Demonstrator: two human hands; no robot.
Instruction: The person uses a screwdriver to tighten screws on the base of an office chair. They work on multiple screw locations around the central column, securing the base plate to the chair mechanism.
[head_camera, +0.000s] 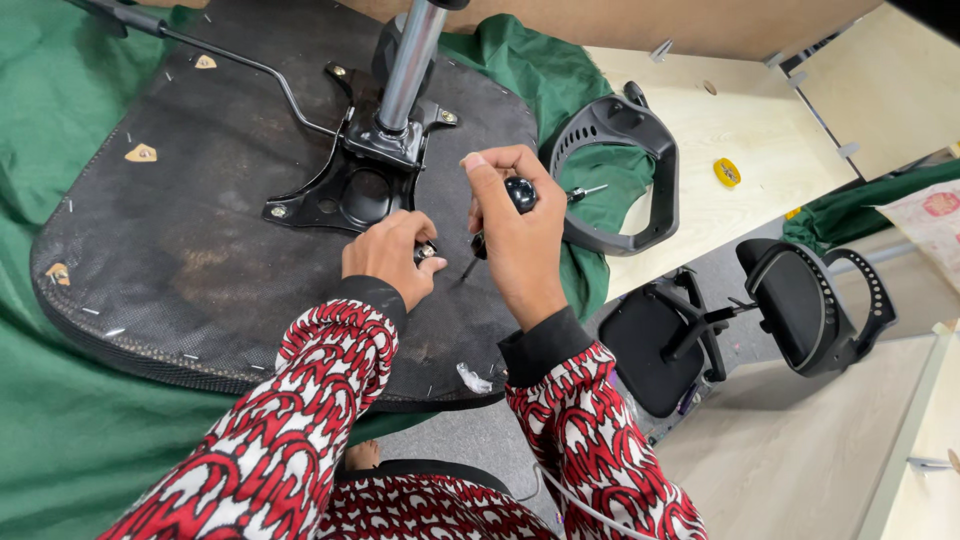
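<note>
A green cloth (60, 430) covered our workbench, and on it lay an upturned chair seat (180, 250), its black fabric underside coarse and stapled. Our right hand (520, 235) was curled tight around a black-handled screwdriver (522, 193), tip down by the seat's near edge. Our left hand (388, 255) pinched a small metal fitting (427, 251) beside the black steel mounting plate (350, 185).

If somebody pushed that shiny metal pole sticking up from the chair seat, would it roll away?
Probably not. The metal pole stands in a black metal plate that looks bolted to the upturned seat, so it would likely stay put. It looks stiff and smooth, perhaps slippery to grip. The wide, flat seat seems unlikely to tip.
</note>
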